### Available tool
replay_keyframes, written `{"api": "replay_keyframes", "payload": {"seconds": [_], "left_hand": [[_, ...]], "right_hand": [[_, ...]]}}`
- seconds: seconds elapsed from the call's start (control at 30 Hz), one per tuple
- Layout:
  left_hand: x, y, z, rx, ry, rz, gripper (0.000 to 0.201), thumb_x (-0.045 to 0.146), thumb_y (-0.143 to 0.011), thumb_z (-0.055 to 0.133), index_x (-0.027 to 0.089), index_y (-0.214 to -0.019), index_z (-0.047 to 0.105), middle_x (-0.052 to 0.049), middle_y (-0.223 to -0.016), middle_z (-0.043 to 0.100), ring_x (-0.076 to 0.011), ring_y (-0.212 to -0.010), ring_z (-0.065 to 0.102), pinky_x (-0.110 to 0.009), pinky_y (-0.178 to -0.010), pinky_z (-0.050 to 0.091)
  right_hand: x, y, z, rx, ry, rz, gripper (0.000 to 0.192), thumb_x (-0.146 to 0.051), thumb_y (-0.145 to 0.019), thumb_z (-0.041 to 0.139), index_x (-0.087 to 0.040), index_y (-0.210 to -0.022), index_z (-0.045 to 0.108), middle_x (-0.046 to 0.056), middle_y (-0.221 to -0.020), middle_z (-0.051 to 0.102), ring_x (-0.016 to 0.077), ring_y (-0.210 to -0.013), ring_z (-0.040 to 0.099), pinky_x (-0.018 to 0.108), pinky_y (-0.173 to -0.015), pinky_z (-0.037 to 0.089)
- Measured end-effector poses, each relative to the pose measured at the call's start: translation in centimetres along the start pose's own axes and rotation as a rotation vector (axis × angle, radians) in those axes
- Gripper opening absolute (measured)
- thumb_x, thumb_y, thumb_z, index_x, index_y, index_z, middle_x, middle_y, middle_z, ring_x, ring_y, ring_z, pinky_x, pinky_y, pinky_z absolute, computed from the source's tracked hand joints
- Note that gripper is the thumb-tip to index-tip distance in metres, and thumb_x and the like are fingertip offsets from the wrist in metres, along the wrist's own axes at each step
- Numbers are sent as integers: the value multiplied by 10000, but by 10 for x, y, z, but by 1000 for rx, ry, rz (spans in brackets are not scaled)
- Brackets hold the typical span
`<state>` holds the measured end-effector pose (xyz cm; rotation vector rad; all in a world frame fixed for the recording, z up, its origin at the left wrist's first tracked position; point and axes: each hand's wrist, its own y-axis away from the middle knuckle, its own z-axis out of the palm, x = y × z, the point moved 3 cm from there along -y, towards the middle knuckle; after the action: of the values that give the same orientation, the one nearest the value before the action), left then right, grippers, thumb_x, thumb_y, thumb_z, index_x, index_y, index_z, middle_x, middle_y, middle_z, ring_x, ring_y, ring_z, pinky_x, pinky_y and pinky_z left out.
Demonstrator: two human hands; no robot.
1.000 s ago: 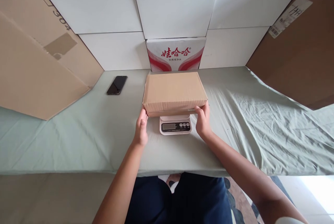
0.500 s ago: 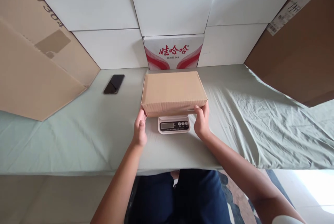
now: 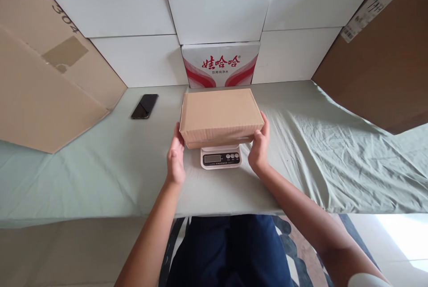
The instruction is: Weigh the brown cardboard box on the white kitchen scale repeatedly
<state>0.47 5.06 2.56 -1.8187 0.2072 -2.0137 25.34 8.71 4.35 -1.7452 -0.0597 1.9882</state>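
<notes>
The box (image 3: 220,108) was over the scale (image 3: 221,162), whose display (image 3: 212,158) showed in front; any contact was hidden. The left hand (image 3: 175,155) was spread at its left front corner; the right hand (image 3: 259,146) pinched the right one. A phone (image 3: 145,106) lay leftward on the cloth (image 3: 100,171); a carton (image 3: 220,75) stood behind.

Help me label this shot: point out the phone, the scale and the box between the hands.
Phone (image 3: 145,106), head view: middle of the dark screen.
Scale (image 3: 223,159), head view: front panel, between display and buttons.
Box (image 3: 221,112), head view: middle of the top face.
</notes>
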Motion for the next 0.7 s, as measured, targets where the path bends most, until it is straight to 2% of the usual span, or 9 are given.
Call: {"api": "replay_keyframes", "payload": {"seconds": [0.1, 0.17, 0.37, 0.53, 0.6, 0.7], "left_hand": [[1, -7, -11, 166, 74, -10, 739, 748, -925, 217, 347, -1485, 484, 7, -1665, 338, -236, -1572, 223, -411, -1277, 213], [-2, -10, -15, 194, 113, -26, 727, 737, -933, 215, 344, -1475, 499, 3, -1667, 333, -222, -1568, 234, -408, -1280, 205], [-8, -9, -8, 62, 63, -16, 753, 771, -900, 303, 348, -1503, 459, -7, -1677, 308, -257, -1568, 232, -445, -1271, 229], [-9, -8, 2, -33, 39, -6, 789, 774, -889, 342, 306, -1514, 449, -42, -1655, 359, -294, -1546, 293, -458, -1257, 272], [-9, -9, 1, -36, 28, 1, 797, 783, -882, 344, 300, -1503, 467, -49, -1636, 395, -294, -1547, 292, -459, -1259, 272], [-7, -10, -2, -6, 28, 9, 791, 781, -886, 339, 310, -1510, 454, -34, -1646, 376, -276, -1560, 257, -459, -1271, 244]], "right_hand": [[3, -10, -9, 87, -78, 36, 559, -518, -896, 411, -343, -1427, 398, 62, -1535, 461, 294, -1418, 478, 583, -1168, 356], [4, -17, -13, 126, -120, 74, 544, -540, -901, 378, -340, -1406, 419, 65, -1519, 481, 293, -1403, 502, 599, -1181, 323], [10, -19, -11, 136, -186, 135, 573, -576, -868, 411, -291, -1361, 472, 94, -1476, 526, 298, -1386, 514, 582, -1183, 304], [11, -17, -9, 125, -203, 126, 559, -569, -855, 443, -272, -1326, 501, 98, -1386, 587, 302, -1295, 569, 558, -1110, 381], [9, -16, -8, 108, -190, 126, 547, -565, -859, 440, -274, -1315, 513, 94, -1363, 599, 303, -1267, 580, 545, -1072, 415], [7, -16, -8, 96, -169, 110, 537, -564, -858, 439, -276, -1304, 521, 93, -1345, 607, 305, -1242, 592, 527, -1032, 447]]}}
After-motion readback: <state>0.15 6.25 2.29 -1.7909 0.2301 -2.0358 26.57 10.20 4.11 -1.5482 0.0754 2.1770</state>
